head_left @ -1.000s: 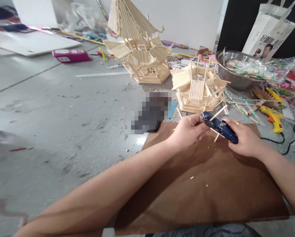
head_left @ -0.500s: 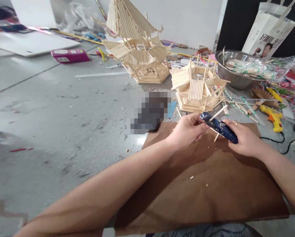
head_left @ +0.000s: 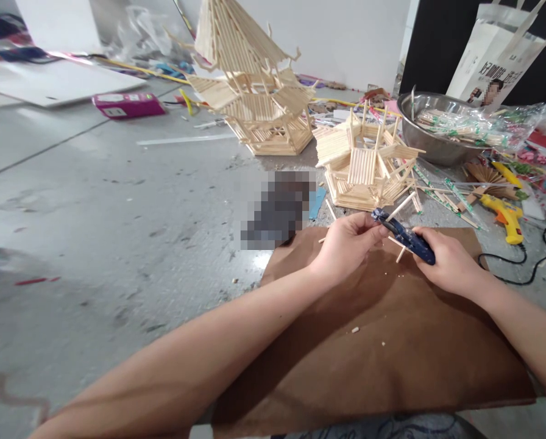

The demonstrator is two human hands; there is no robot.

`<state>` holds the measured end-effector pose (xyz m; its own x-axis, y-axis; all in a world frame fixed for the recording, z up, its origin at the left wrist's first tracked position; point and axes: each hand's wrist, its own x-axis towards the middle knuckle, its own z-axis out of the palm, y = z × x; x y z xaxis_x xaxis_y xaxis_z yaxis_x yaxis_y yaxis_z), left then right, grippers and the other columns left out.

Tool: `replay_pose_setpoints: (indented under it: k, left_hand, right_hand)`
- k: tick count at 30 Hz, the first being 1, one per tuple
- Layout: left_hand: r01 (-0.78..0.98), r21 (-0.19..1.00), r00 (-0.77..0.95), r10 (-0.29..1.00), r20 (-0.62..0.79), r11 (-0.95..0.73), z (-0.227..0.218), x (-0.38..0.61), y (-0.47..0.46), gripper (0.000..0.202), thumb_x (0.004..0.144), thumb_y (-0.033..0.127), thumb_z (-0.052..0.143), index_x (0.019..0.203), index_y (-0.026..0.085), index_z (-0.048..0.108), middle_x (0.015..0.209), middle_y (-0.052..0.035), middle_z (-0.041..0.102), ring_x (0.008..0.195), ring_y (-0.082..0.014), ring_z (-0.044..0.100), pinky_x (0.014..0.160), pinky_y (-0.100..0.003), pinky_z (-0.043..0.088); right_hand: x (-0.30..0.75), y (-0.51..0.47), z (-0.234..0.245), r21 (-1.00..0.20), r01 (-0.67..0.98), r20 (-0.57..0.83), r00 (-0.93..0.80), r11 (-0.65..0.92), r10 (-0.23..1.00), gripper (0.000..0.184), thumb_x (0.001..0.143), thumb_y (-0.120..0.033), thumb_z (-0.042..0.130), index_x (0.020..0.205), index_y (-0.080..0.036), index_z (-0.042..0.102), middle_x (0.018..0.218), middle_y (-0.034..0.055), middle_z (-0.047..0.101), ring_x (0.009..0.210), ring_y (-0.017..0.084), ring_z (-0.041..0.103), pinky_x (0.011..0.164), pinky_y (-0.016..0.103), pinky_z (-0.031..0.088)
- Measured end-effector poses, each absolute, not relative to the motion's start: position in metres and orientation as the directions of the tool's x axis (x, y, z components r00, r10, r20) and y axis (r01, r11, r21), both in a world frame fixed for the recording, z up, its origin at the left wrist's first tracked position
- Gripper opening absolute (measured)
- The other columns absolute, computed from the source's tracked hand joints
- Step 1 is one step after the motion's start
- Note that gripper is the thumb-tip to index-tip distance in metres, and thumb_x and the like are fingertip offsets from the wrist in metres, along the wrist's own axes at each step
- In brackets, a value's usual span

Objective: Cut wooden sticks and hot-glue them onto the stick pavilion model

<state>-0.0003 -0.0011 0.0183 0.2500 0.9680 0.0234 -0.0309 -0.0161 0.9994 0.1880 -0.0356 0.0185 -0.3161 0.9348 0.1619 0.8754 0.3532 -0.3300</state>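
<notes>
My right hand (head_left: 446, 259) is wrapped round a dark blue, glue-spotted hand tool (head_left: 407, 241) that looks like a small cutter. Its head reaches the fingertips of my left hand (head_left: 353, 241), which are pinched together. A thin wooden stick (head_left: 401, 206) slants up to the right from the tool's head, by the left fingertips; its lower end is hidden. Both hands are above the far part of a brown mat (head_left: 373, 366). Under the tool, a few more sticks (head_left: 401, 253) lie crossed. Small wood bits (head_left: 356, 330) are scattered on the mat.
Beyond the mat stand a stick-built pavilion model (head_left: 364, 167) and a taller tiered one (head_left: 273, 110). To the right are a metal bowl (head_left: 437, 149) of wrapped chopsticks and a yellow glue gun (head_left: 506, 216) with its cord. A pixelated dark object (head_left: 277, 213) lies left of the hands.
The blue tool looks narrower and has tilted or closed somewhat. My right hand has shifted slightly left, and the slanting stick has moved a little down and left.
</notes>
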Motion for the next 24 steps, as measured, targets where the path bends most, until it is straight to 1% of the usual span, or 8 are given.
replay_pose_setpoints:
  k: [2, 4, 10, 13, 17, 24]
  left_hand:
    - [-0.002, 0.998, 0.227, 0.972, 0.054, -0.055, 0.0186, 0.0005, -0.0022, 0.019, 0.069, 0.024, 0.060, 0.057, 0.014, 0.050, 0.050, 0.0040, 0.051, 0.044, -0.0035, 0.040, 0.043, -0.017, 0.030]
    - [0.011, 0.996, 0.213, 0.973, 0.084, -0.088, 0.0184, 0.0008, -0.0031, 0.018, 0.069, 0.023, 0.060, 0.057, 0.013, 0.051, 0.051, 0.0037, 0.051, 0.047, -0.0046, 0.042, 0.046, -0.018, 0.032]
    - [0.039, 0.988, 0.214, 0.967, 0.136, -0.148, 0.0194, -0.0002, -0.0049, 0.016, 0.071, 0.021, 0.057, 0.058, 0.014, 0.051, 0.051, 0.0046, 0.048, 0.048, -0.0051, 0.038, 0.047, -0.019, 0.030]
    - [0.083, 0.980, 0.217, 0.963, 0.159, -0.181, 0.0203, -0.0014, -0.0055, 0.023, 0.075, 0.023, 0.053, 0.054, 0.014, 0.049, 0.048, 0.0048, 0.044, 0.047, -0.0052, 0.036, 0.046, -0.019, 0.028]
    - [0.081, 0.973, 0.270, 0.945, 0.186, -0.214, 0.0196, -0.0027, -0.0051, 0.030, 0.078, 0.027, 0.050, 0.052, 0.014, 0.046, 0.046, 0.0050, 0.040, 0.045, -0.0048, 0.033, 0.045, -0.020, 0.026]
    - [-0.037, 0.981, 0.353, 0.916, 0.192, -0.191, 0.0158, -0.0042, -0.0020, 0.030, 0.079, 0.034, 0.050, 0.057, 0.015, 0.046, 0.046, 0.0059, 0.037, 0.043, -0.0046, 0.030, 0.042, -0.020, 0.023]
  right_hand:
    - [0.1875, -0.0356, 0.0176, -0.342, 0.870, 0.168, -0.315, 0.355, 0.934, 0.037, 0.070, -0.018, 0.050, 0.108, -0.017, 0.048, 0.095, 0.0089, 0.065, 0.085, 0.022, 0.062, 0.072, 0.033, 0.047]
    - [0.1869, -0.0359, 0.0176, -0.349, 0.867, 0.170, -0.314, 0.355, 0.934, 0.035, 0.071, -0.019, 0.050, 0.106, -0.018, 0.049, 0.090, 0.0074, 0.066, 0.080, 0.021, 0.063, 0.069, 0.031, 0.046]
    - [0.1857, -0.0356, 0.0200, -0.340, 0.885, 0.138, -0.288, 0.318, 0.948, 0.030, 0.072, -0.022, 0.049, 0.103, -0.018, 0.050, 0.082, 0.0068, 0.066, 0.074, 0.022, 0.063, 0.064, 0.031, 0.045]
    - [0.1859, -0.0348, 0.0202, -0.346, 0.884, 0.112, -0.293, 0.314, 0.950, 0.031, 0.074, -0.024, 0.048, 0.104, -0.017, 0.049, 0.087, 0.0082, 0.066, 0.077, 0.023, 0.062, 0.067, 0.034, 0.046]
    - [0.1870, -0.0350, 0.0193, -0.345, 0.874, 0.137, -0.314, 0.342, 0.940, 0.037, 0.072, -0.022, 0.049, 0.109, -0.015, 0.047, 0.101, 0.0116, 0.063, 0.091, 0.025, 0.060, 0.077, 0.037, 0.045]
    - [0.1879, -0.0360, 0.0204, -0.374, 0.858, 0.138, -0.322, 0.351, 0.936, 0.037, 0.072, -0.020, 0.048, 0.108, -0.015, 0.047, 0.101, 0.0106, 0.063, 0.091, 0.025, 0.060, 0.078, 0.037, 0.045]
